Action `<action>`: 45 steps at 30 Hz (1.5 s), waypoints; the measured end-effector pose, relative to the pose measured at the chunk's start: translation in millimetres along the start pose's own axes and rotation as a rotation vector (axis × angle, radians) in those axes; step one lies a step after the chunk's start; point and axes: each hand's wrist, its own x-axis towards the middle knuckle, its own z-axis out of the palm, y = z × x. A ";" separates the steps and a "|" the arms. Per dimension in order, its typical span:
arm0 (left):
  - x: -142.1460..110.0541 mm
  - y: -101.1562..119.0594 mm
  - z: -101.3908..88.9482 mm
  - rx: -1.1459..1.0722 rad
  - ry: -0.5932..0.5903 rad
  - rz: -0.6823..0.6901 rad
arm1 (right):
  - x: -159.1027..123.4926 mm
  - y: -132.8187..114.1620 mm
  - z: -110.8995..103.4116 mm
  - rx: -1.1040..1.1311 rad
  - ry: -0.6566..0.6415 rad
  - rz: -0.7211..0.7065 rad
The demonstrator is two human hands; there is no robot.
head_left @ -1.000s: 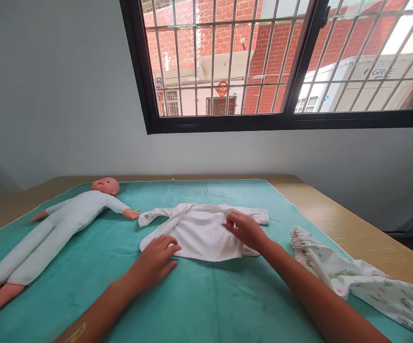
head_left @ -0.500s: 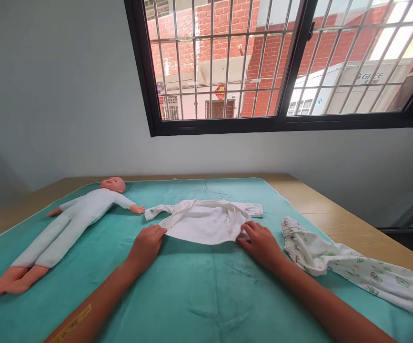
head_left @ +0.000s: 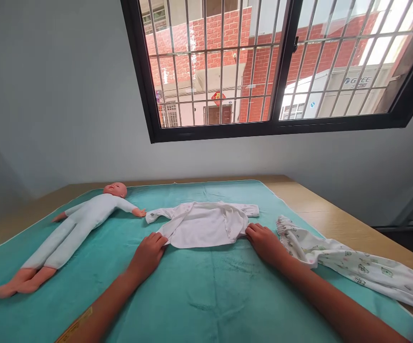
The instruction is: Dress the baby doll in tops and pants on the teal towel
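A white baby shirt (head_left: 202,228) lies spread in the middle, its front parted and its patterned sleeves stretched to both sides. At its near left corner, my left hand (head_left: 149,252) is closed, pinching the edge of the cloth. My right hand (head_left: 264,242) grips the shirt's right front edge, with its fingers bent together over the fabric. To the left a baby doll (head_left: 90,212) in a white body rests on its back, one hand close to the left sleeve. Right of my right hand are white patterned baby pants (head_left: 349,257), loosely laid out.
A teal cloth (head_left: 188,295) covers most of the wooden table (head_left: 309,207), whose bare wood shows along the right and far edges. Behind the table stands a grey wall (head_left: 85,143) with a barred, black-framed window (head_left: 213,131).
My right hand has shifted slightly outward, taking the shirt's right front edge with it, and the opening looks wider. My left hand stays at its corner. The camera view has tilted a little.
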 end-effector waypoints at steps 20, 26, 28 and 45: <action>8.4 24.4 -32.8 -0.057 -0.010 0.138 | -19.5 -6.7 -57.2 0.315 -0.073 -0.093; 86.6 87.3 10.6 -0.327 -0.189 -0.054 | 62.2 -67.8 -0.2 0.570 -0.125 0.026; 113.1 91.7 28.9 -0.301 -0.249 -0.079 | 89.7 -71.8 21.3 0.486 -0.146 0.089; 150.9 35.8 66.7 -0.256 -0.172 -0.200 | 138.1 -18.1 53.3 0.398 -0.165 0.033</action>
